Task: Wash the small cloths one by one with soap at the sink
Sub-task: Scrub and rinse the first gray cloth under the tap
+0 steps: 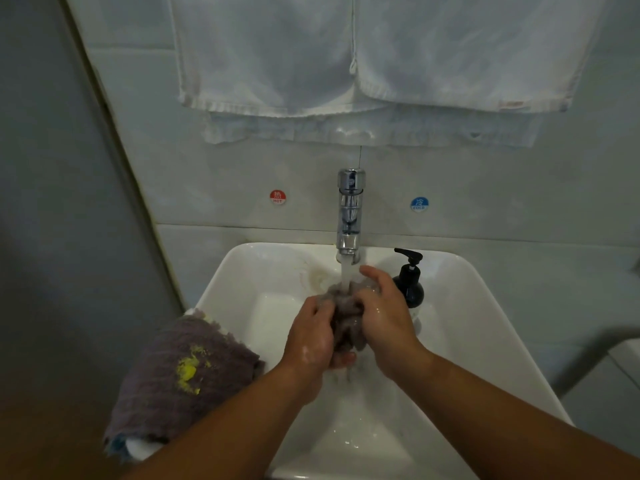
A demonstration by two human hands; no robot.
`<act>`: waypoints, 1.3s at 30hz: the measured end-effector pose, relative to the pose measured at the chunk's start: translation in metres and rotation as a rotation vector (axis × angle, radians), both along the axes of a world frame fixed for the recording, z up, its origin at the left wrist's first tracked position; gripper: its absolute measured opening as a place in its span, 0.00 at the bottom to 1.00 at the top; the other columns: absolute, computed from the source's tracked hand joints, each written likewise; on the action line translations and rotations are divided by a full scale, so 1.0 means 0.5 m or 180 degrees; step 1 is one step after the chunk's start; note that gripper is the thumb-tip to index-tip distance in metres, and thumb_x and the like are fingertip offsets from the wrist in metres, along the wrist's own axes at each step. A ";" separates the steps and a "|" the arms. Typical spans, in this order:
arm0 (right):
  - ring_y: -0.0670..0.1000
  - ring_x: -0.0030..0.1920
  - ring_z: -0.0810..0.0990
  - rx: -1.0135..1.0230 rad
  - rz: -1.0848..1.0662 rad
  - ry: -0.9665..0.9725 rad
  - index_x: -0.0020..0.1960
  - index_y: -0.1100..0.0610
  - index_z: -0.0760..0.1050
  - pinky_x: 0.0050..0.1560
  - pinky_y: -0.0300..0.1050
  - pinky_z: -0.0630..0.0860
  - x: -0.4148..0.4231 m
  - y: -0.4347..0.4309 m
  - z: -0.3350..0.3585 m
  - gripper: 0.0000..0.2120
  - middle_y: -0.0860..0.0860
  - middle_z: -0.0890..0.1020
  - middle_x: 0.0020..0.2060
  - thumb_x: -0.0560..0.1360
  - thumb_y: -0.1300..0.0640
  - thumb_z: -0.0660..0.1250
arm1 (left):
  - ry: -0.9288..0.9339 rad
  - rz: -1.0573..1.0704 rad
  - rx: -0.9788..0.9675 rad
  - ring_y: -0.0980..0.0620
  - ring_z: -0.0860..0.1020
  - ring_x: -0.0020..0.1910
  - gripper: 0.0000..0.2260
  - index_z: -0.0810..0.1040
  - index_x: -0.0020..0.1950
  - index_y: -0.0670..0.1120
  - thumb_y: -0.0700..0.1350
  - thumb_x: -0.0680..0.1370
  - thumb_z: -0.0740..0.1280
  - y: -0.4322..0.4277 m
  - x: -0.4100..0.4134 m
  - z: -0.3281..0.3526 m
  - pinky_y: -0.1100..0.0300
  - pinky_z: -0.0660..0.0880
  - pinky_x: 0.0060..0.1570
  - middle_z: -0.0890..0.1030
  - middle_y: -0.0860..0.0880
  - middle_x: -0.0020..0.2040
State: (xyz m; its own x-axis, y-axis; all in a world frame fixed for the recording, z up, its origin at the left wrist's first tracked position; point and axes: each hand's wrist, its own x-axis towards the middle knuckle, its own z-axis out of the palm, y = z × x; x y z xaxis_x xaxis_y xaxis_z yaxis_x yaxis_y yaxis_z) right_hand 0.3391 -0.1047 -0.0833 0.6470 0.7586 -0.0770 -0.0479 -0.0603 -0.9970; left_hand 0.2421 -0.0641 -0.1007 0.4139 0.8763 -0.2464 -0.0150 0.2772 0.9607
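A wet grey-purple cloth is bunched between both hands over the white sink, right under the water running from the chrome tap. My left hand grips its left side, fingers curled round the fabric. My right hand grips the right side and top. Both hands are wet. A stack of small cloths lies on the sink's left rim; the top one is purple-grey with a yellow stain. A black soap pump bottle stands on the rim just right of my right hand.
White towels hang on the tiled wall above the tap. Red hot and blue cold stickers flank the tap. A grey wall panel runs down the left side.
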 end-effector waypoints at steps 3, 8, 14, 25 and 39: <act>0.53 0.44 0.80 -0.0304 0.0174 0.0170 0.56 0.49 0.78 0.40 0.46 0.77 -0.001 -0.004 0.001 0.14 0.56 0.81 0.50 0.78 0.62 0.59 | 0.0071 0.0099 0.0289 0.46 0.84 0.51 0.08 0.77 0.60 0.55 0.47 0.86 0.59 0.006 0.005 -0.013 0.52 0.85 0.45 0.83 0.47 0.54; 0.51 0.42 0.81 -0.0649 0.0456 -0.0070 0.59 0.45 0.72 0.33 0.43 0.76 -0.005 -0.008 -0.012 0.07 0.53 0.81 0.50 0.85 0.48 0.58 | 0.0282 0.0187 0.0545 0.47 0.83 0.53 0.18 0.78 0.55 0.58 0.34 0.82 0.60 0.013 0.003 -0.022 0.50 0.84 0.51 0.82 0.49 0.55; 0.53 0.49 0.83 -0.0295 0.0218 -0.0344 0.61 0.47 0.72 0.43 0.47 0.82 -0.003 -0.001 -0.024 0.07 0.51 0.81 0.51 0.83 0.52 0.62 | 0.0170 0.0179 0.0598 0.50 0.82 0.53 0.07 0.77 0.57 0.58 0.47 0.85 0.62 0.015 0.002 -0.024 0.52 0.83 0.54 0.82 0.51 0.54; 0.52 0.41 0.83 -0.0166 0.0189 -0.1166 0.42 0.52 0.81 0.47 0.56 0.81 -0.008 0.020 -0.031 0.14 0.51 0.83 0.38 0.81 0.50 0.62 | 0.1004 0.0178 0.1212 0.49 0.84 0.44 0.16 0.78 0.53 0.53 0.60 0.83 0.56 0.022 0.024 -0.034 0.46 0.84 0.47 0.84 0.51 0.45; 0.54 0.52 0.83 0.0324 0.0039 0.0244 0.58 0.49 0.78 0.37 0.40 0.79 0.014 0.005 -0.038 0.09 0.53 0.82 0.52 0.82 0.60 0.64 | 0.0180 0.0269 0.0869 0.46 0.83 0.53 0.16 0.75 0.56 0.61 0.39 0.79 0.69 0.022 -0.001 -0.028 0.45 0.84 0.50 0.81 0.47 0.56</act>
State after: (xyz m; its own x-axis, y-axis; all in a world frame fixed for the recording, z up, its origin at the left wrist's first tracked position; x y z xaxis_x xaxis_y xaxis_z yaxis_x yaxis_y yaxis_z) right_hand 0.3460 -0.1024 -0.1022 0.6327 0.7729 -0.0481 -0.1241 0.0398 -0.9915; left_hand 0.2417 -0.0533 -0.1148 0.3289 0.9442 -0.0173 0.0287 0.0083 0.9996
